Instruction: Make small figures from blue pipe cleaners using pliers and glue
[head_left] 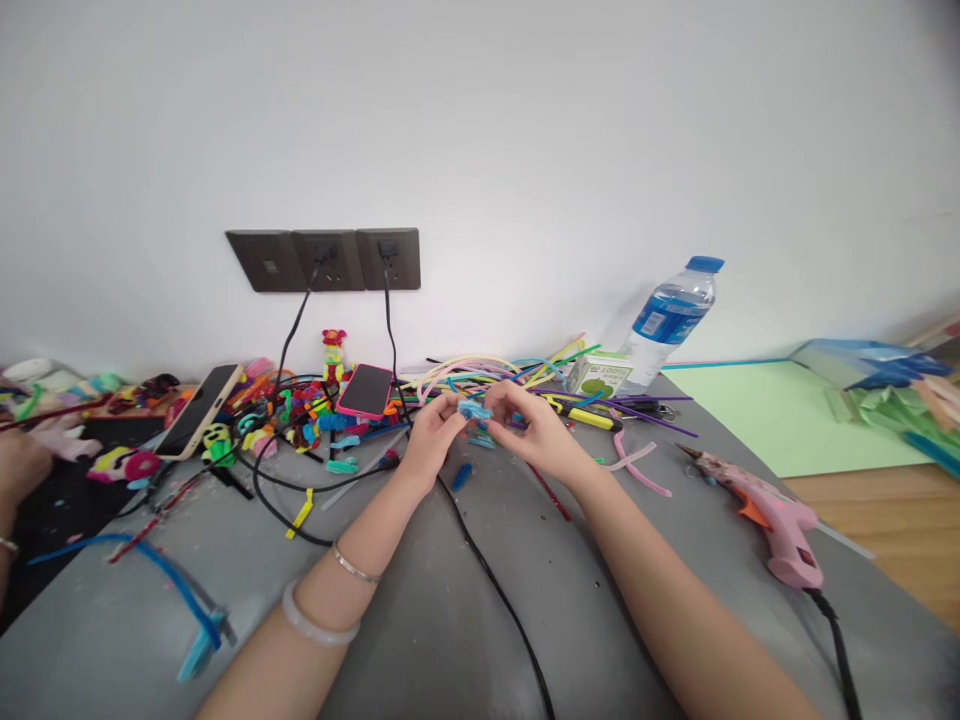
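Note:
My left hand (431, 432) and my right hand (534, 425) meet over the middle of the grey table (420, 620). Both pinch a small blue fuzzy pipe-cleaner piece (475, 410) between their fingertips. The left wrist wears a thin metal bangle and a pale bracelet. A blue clip (462, 476) lies on the table just below the hands. A black cable (487, 570) runs under my left hand toward me.
Coloured pipe cleaners (487, 372) pile up behind the hands. A pink phone (365, 390) and another phone (199, 410) lie left. A pink glue gun (765, 510) rests at right, a water bottle (667, 320) and small carton (600, 375) behind. Another person's hand (19, 465) is at far left.

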